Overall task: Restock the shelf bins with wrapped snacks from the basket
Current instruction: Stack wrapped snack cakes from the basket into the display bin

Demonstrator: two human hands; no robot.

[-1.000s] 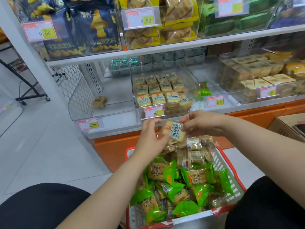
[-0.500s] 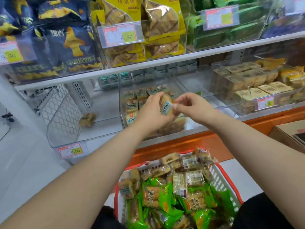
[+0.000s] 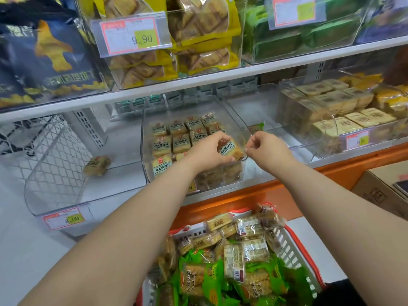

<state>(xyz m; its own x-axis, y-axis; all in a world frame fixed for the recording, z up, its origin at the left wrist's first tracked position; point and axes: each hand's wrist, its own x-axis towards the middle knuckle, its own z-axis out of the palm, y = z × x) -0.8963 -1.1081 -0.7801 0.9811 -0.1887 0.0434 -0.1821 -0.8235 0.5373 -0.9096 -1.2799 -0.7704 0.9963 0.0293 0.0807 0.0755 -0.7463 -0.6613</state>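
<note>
Left hand [image 3: 209, 151] lowered snack [image 3: 230, 150] into bin [image 3: 237, 129]

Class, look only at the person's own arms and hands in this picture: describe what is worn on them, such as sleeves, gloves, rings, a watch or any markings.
Both forearms are bare as far as the picture shows, with no sleeve in view. The left hand and right hand wear no gloves. No ring, watch, bracelet or marking shows on either hand or wrist.
</note>
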